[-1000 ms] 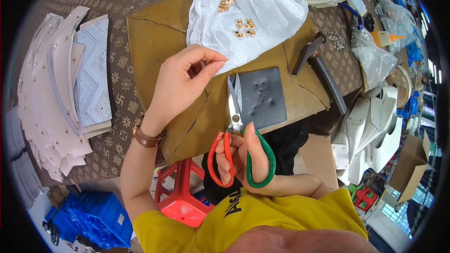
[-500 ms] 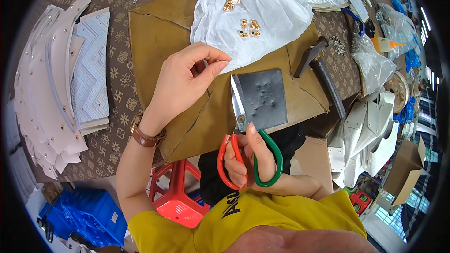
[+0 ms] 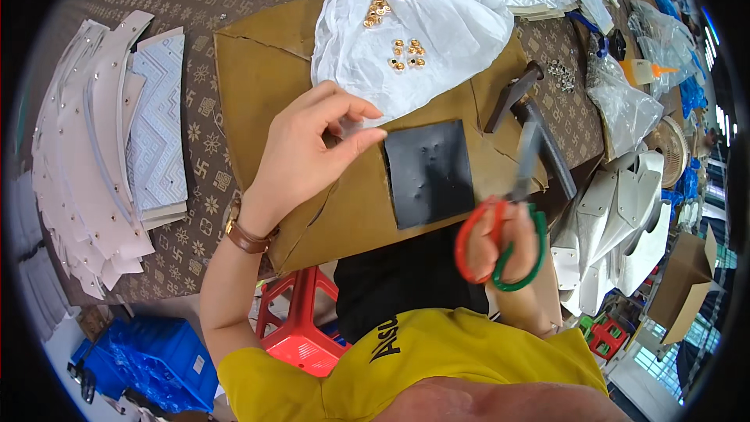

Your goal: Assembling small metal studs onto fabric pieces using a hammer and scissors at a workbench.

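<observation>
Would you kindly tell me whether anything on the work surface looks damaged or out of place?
Yes: the black square mat is marked with small bumps or dents, and the brown sheet beneath shows crack-like lines; both look worn.

Yel. tee (image 3: 469, 344), short slvs (image 3: 262, 375), blk lettering (image 3: 384, 337) on front; brn strap (image 3: 251, 242) w/ gold-col. metal (image 3: 230, 227) on L wrist (image 3: 262, 205); blk bottoms (image 3: 406, 285).

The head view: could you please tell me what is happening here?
A person's right hand holds scissors with red and green handles, blurred, near the hammer. Their left hand, thumb and forefinger apart, is at the near edge of the white sheet; no held thing shows there. The black pad lies on the brown board; gold-coloured pieces rest on the sheet.
</observation>
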A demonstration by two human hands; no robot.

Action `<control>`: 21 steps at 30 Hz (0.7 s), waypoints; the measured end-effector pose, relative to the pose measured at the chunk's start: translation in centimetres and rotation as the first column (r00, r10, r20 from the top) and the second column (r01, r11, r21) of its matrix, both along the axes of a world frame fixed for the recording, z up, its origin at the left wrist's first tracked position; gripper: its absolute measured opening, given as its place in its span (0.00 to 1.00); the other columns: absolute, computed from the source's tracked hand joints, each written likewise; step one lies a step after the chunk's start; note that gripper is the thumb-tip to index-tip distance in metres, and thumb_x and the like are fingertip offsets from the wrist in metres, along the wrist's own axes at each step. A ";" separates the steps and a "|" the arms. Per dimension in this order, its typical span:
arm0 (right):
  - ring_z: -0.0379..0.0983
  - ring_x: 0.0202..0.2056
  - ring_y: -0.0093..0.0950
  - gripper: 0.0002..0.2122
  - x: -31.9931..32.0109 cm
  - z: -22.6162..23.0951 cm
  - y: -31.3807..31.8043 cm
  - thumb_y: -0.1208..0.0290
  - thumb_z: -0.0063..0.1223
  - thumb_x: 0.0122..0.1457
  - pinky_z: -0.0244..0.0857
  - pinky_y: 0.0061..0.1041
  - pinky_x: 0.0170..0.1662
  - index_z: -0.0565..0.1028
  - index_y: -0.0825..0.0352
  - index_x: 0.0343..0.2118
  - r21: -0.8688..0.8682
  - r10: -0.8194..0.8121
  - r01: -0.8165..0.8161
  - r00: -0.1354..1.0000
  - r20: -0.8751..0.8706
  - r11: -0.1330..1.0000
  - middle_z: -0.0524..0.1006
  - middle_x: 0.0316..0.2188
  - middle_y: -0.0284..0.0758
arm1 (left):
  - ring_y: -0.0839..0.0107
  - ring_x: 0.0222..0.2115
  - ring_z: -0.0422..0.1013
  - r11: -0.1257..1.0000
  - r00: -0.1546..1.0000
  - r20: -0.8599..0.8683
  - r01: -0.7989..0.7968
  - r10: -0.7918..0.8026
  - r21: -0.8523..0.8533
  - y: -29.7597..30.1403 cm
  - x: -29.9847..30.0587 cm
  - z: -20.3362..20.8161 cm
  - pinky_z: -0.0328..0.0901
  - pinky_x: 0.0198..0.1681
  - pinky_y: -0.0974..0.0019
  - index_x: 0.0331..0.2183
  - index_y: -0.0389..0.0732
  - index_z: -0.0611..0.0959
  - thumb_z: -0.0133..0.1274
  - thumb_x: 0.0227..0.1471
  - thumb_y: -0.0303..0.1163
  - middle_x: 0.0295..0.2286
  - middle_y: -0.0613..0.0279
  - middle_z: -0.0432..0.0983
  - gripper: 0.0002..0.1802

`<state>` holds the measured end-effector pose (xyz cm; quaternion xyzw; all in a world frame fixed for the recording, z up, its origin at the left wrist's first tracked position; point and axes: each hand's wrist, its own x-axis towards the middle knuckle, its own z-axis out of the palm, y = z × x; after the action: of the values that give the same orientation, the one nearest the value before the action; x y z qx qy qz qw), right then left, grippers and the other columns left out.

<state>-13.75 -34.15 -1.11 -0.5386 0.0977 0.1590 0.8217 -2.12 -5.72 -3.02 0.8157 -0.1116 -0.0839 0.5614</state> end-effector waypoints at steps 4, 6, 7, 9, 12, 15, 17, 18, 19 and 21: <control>0.61 0.12 0.25 0.25 -0.1 -0.2 -8.0 0.47 0.34 0.74 0.55 0.25 0.14 0.70 0.65 0.30 -0.329 -0.409 0.466 0.883 0.229 0.821 0.66 0.12 0.31 | 0.76 0.32 0.70 0.986 0.965 0.251 0.037 -0.079 0.165 -1.0 -0.2 -0.1 0.63 0.31 0.76 0.39 0.41 0.87 0.70 0.49 0.28 0.33 0.68 0.73 0.13; 0.61 0.12 0.23 0.24 0.5 0.9 -10.7 0.48 0.38 0.74 0.54 0.23 0.15 0.70 0.64 0.29 -0.421 -0.479 0.600 0.799 0.364 0.680 0.66 0.12 0.30 | 0.68 0.35 0.71 0.972 0.970 0.235 0.007 -0.065 0.237 -1.1 -0.4 0.2 0.67 0.34 0.68 0.36 0.43 0.87 0.72 0.45 0.31 0.33 0.67 0.73 0.14; 0.61 0.12 0.22 0.23 0.1 0.9 -12.4 0.48 0.39 0.74 0.54 0.22 0.15 0.70 0.64 0.30 -0.499 -0.506 0.667 0.745 0.435 0.553 0.65 0.13 0.29 | 0.64 0.36 0.72 0.963 0.972 0.228 -0.006 -0.058 0.270 -1.2 -0.4 0.3 0.69 0.36 0.64 0.34 0.45 0.87 0.72 0.43 0.32 0.33 0.66 0.72 0.14; 0.61 0.12 0.21 0.22 -1.7 0.0 -15.2 0.49 0.40 0.74 0.54 0.21 0.15 0.70 0.63 0.30 -0.538 -0.550 0.674 0.733 0.400 0.507 0.65 0.13 0.29 | 0.63 0.36 0.72 0.958 0.979 0.187 0.023 -0.079 0.286 -1.5 -0.2 0.7 0.68 0.37 0.62 0.35 0.45 0.86 0.72 0.43 0.32 0.33 0.65 0.72 0.14; 0.61 0.13 0.20 0.20 -5.2 -3.2 -17.1 0.51 0.44 0.73 0.53 0.20 0.16 0.70 0.63 0.30 -0.608 -0.623 0.667 0.707 0.335 0.431 0.65 0.13 0.27 | 0.60 0.36 0.71 0.946 0.988 0.114 0.061 -0.102 0.319 -1.7 0.0 1.3 0.68 0.40 0.59 0.36 0.45 0.86 0.72 0.43 0.31 0.34 0.63 0.71 0.15; 0.61 0.13 0.18 0.17 -9.5 -8.0 -17.5 0.55 0.52 0.71 0.53 0.19 0.17 0.72 0.63 0.30 -0.797 -0.681 0.505 0.713 0.168 0.332 0.64 0.13 0.26 | 0.57 0.45 0.73 0.867 0.953 0.266 -0.010 -0.142 0.498 -2.5 -0.8 2.0 0.68 0.47 0.60 0.40 0.45 0.87 0.71 0.43 0.28 0.41 0.59 0.74 0.18; 0.63 0.14 0.18 0.15 -12.1 -11.2 -17.6 0.56 0.56 0.69 0.55 0.19 0.19 0.73 0.64 0.33 -0.844 -0.663 0.422 0.741 0.109 0.332 0.65 0.14 0.26 | 0.54 0.51 0.69 0.831 0.923 0.275 0.077 -0.268 0.551 -3.7 -1.8 2.0 0.65 0.53 0.57 0.45 0.43 0.85 0.68 0.47 0.30 0.48 0.55 0.72 0.21; 0.64 0.16 0.18 0.15 -13.3 -12.8 -17.6 0.57 0.60 0.67 0.57 0.20 0.20 0.74 0.65 0.35 -0.880 -0.623 0.332 0.781 0.054 0.340 0.67 0.16 0.26 | 0.51 0.58 0.66 0.791 0.886 0.287 0.131 -0.364 0.598 -4.4 -2.4 2.2 0.62 0.59 0.55 0.51 0.41 0.82 0.66 0.51 0.31 0.54 0.51 0.69 0.24; 0.64 0.16 0.18 0.15 -14.3 -14.8 -17.8 0.57 0.60 0.67 0.57 0.20 0.20 0.74 0.65 0.35 -0.877 -0.648 0.346 0.760 0.054 0.334 0.67 0.16 0.26 | 0.48 0.64 0.62 0.744 0.838 0.295 0.180 -0.459 0.644 -4.9 -2.9 2.4 0.59 0.64 0.53 0.56 0.39 0.80 0.64 0.55 0.33 0.60 0.47 0.67 0.27; 0.76 0.24 0.26 0.19 -15.4 -18.1 -18.7 0.54 0.65 0.63 0.68 0.28 0.28 0.76 0.68 0.42 -0.989 -0.462 0.076 0.887 0.008 0.127 0.77 0.22 0.32 | 0.46 0.67 0.56 0.681 0.833 0.219 0.234 -0.509 0.694 -6.3 -4.1 2.2 0.54 0.67 0.50 0.60 0.37 0.74 0.60 0.58 0.38 0.64 0.44 0.61 0.31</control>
<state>-29.14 -52.81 -19.19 -0.8754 0.3964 -0.0135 0.2764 -6.18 -11.99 -0.82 0.9148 -0.3535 -0.0652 0.1842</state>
